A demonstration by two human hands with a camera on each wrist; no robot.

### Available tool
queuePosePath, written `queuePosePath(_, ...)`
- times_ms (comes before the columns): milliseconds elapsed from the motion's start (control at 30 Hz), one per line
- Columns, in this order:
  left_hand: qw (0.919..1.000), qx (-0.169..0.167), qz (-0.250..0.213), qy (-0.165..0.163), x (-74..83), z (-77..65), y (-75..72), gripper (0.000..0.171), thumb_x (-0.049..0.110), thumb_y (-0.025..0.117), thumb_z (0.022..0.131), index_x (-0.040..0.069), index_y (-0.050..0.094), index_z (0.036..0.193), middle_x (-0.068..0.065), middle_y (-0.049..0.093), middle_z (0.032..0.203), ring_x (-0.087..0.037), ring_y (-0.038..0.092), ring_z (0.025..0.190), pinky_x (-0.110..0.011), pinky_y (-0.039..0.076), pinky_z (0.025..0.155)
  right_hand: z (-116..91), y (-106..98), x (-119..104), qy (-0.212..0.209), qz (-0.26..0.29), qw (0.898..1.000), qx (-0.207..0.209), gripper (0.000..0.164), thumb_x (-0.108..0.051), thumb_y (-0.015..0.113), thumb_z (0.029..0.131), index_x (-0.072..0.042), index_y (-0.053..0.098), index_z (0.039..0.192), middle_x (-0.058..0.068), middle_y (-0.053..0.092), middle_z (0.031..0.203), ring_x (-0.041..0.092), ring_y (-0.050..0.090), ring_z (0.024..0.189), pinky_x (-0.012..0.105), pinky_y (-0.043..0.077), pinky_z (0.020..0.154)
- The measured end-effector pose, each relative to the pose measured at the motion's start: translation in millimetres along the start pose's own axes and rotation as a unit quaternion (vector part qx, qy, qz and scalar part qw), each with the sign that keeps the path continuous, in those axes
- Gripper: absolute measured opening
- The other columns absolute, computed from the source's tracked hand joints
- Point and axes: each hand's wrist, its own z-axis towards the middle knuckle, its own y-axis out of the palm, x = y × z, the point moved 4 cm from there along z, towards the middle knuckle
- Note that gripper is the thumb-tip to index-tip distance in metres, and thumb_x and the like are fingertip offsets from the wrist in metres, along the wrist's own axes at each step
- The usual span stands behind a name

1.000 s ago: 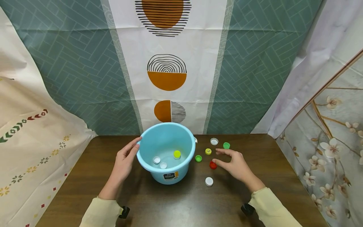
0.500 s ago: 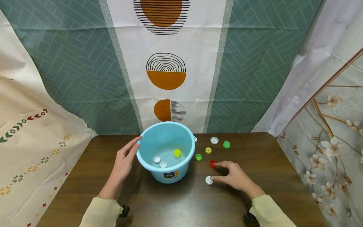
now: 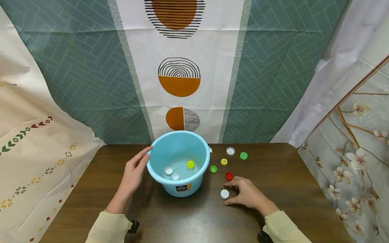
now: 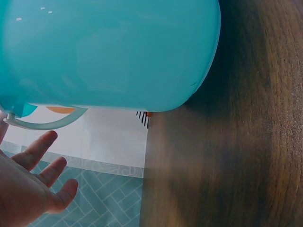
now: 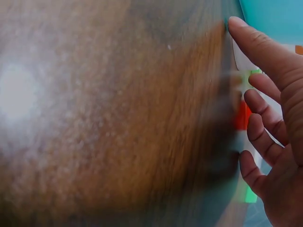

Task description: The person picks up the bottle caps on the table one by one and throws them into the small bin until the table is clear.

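Note:
In the head view, a light blue bucket (image 3: 182, 184) stands on the table with several bottle caps inside, two white and one yellow-green. My left hand (image 3: 133, 172) touches its left rim with thumb and forefinger; the left wrist view shows the other fingers spread free below the bucket's handle (image 4: 52, 125). My right hand (image 3: 244, 194) is low over the table, thumb and fingers apart on either side of a white bottle cap (image 3: 224, 194). A red bottle cap (image 3: 229, 176) lies just beyond its fingertips, also visible as a red patch (image 5: 242, 116) in the right wrist view.
Right of the bucket lie a green cap (image 3: 213, 169), a yellow cap (image 3: 224, 162), a white cap (image 3: 230, 151) and another green cap (image 3: 243, 155). A patterned curtain (image 3: 261, 84) hangs behind the dark wooden table (image 3: 182, 219).
My right hand has come nearer to me, from beside the red cap to around the white one, its thumb and fingers parted. My left hand stays at the bucket's rim.

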Motion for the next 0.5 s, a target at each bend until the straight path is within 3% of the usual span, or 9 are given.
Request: queuePosePath(500,1.0000,0.003,0.006,0.001,-0.8,-0.8,0.4,0.037,0.039,0.048,0.097,0.031,0.052,0.132,0.005,0.057,0.132,-0.009,0.055,0.117,-0.013,0.045,0.088,0.4,2.3,-2.4,0.003,0.046,0.999,-0.011,0.028,-0.046,0.080,0.068,-0.037,0.070,0.093,-0.019,0.061,0.087,0.003,0.056,0.078,0.021,0.047,0.069)
